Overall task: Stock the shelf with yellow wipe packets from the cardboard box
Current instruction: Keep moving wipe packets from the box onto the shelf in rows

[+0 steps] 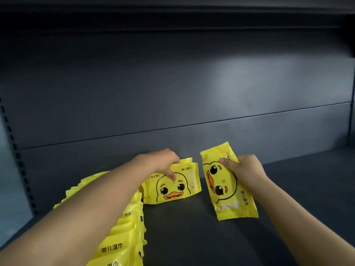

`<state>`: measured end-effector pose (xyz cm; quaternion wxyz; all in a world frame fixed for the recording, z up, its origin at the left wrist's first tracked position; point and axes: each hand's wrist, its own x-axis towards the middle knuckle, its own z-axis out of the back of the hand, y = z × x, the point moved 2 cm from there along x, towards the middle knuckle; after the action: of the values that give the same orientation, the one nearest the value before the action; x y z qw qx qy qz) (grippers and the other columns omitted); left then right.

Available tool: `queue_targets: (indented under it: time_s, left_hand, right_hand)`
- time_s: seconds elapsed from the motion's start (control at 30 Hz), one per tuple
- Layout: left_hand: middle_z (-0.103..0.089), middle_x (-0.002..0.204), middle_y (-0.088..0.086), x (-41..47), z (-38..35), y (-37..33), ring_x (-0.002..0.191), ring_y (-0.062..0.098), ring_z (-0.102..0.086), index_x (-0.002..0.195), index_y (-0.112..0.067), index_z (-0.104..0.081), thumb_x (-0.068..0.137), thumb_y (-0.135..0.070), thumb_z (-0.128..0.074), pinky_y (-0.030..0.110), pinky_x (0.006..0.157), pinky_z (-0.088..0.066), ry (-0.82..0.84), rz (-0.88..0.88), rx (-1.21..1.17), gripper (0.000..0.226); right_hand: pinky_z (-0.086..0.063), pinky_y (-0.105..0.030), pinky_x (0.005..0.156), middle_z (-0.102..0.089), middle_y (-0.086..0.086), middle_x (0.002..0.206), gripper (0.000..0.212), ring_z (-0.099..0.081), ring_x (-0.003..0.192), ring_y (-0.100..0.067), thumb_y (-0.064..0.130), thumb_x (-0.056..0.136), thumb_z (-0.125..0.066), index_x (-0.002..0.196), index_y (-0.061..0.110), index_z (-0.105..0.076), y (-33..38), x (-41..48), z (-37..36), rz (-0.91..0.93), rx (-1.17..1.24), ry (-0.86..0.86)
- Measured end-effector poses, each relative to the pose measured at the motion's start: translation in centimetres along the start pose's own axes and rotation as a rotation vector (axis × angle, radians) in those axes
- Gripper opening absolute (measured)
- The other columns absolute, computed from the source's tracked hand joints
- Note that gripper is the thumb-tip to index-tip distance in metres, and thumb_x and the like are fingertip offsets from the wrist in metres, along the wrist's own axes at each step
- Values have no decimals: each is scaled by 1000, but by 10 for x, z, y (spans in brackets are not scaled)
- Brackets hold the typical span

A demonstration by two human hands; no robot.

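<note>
the left hand [163,162] gripped the top of an upright packet [176,187] near the back edge of the shelf [192,239]; the right hand [244,169] clutched a second packet [224,189] just beside it.

On the shelf [192,239], a row of packets [123,233] is running from front left backward; an upright packet [184,189] is standing at its far end, a lone packet [224,194] just right.

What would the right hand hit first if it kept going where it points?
Probably the back panel, the right hand pushing its held packet ahead; the standing packet sits just left, depth unclear.
</note>
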<state>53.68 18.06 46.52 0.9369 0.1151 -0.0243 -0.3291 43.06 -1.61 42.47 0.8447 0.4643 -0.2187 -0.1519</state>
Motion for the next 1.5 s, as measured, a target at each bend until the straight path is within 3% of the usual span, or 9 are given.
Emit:
queue_targets:
  time_s: [0.4,0.53,0.67,0.8,0.93,1.03,1.13,1.33,1.5]
  left_hand:
    - [-54,103,4,-1,-4,3,94,23,-57,109,-12,-52,76,-39,-74,35,72,-49,-5,52,185,48]
    - [-56,115,4,-16,5,11,105,22,-53,120,-12,-52,77,-37,-74,36,85,-49,-18,72,92,54]
    - [-60,119,3,-53,20,38,107,21,-55,121,-13,-53,86,-34,-64,34,90,-47,-80,178,-13,42]
    - [-62,116,4,-94,35,53,107,22,-55,115,-11,-58,91,-36,-55,33,90,-47,-155,258,-9,35]
    - [-63,112,2,-114,42,51,107,20,-55,110,-12,-61,92,-38,-52,32,90,-46,-270,271,-25,33]
    - [-60,113,1,-117,41,47,107,19,-54,110,-14,-60,92,-37,-51,33,92,-45,-317,243,-38,31]
    - [-60,113,1,-116,37,41,106,19,-54,109,-14,-61,92,-36,-52,34,92,-46,-326,222,-61,29]
    - [-60,110,4,-115,30,29,105,22,-54,107,-13,-62,92,-33,-51,38,91,-47,-293,203,-85,27]
    - [-62,108,5,-122,27,18,103,23,-55,104,-11,-63,93,-32,-50,37,90,-48,-283,227,-103,27]
  right_hand:
    - [-47,-25,54,-66,-7,74,45,-61,60,-17,45,87,-59,88,1,-65,2,9,-13,47,12,46]
    - [-48,-27,60,-68,-12,84,45,-62,66,-19,46,88,-58,90,1,-64,25,7,-14,174,-57,152]
    - [-43,-25,61,-59,-3,79,34,-55,71,-14,45,89,-57,81,12,-59,66,6,-35,393,-411,416]
    - [-30,-22,54,-42,8,68,30,-42,77,-17,42,87,-62,66,24,-48,99,-1,-87,648,-677,536]
    - [-32,-28,61,-44,1,73,39,-47,83,-19,47,88,-57,93,8,-60,99,-4,-128,813,-920,497]
    - [-37,-28,65,-51,-1,85,41,-48,85,-17,50,86,-58,99,11,-58,90,-3,-131,825,-878,428]
    - [-46,-30,84,-58,-1,111,55,-54,102,-18,52,79,-66,119,15,-57,83,-1,-121,828,-762,402]
    - [-41,-28,79,-57,-5,110,58,-50,94,-16,48,74,-73,116,11,-58,83,-4,-106,786,-709,392]
    - [-38,-28,77,-57,-7,111,44,-52,105,-22,37,83,-67,115,8,-57,87,-11,-114,704,-681,312]
